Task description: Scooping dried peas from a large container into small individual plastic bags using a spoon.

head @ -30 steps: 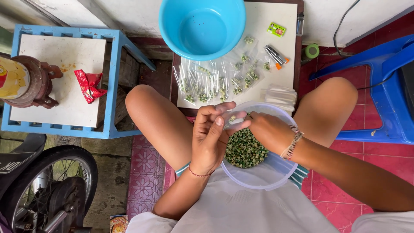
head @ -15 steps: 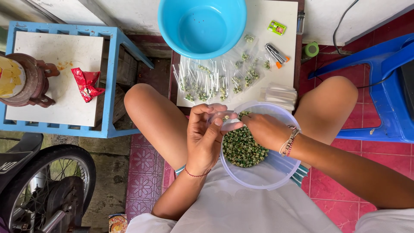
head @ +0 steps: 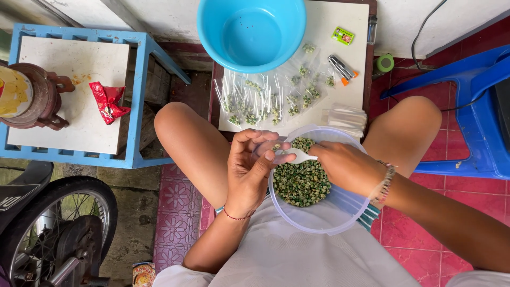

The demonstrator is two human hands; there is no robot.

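Peas (head: 300,183) lie in the clear tub (head: 340,223) on the lap; the right hand (head: 345,167) grips a white spoon (head: 300,157), tipping it toward a small clear bag (head: 265,150) pinched in the left hand (head: 249,167). Filling seems underway; next, a steady pour through that narrow mouth.
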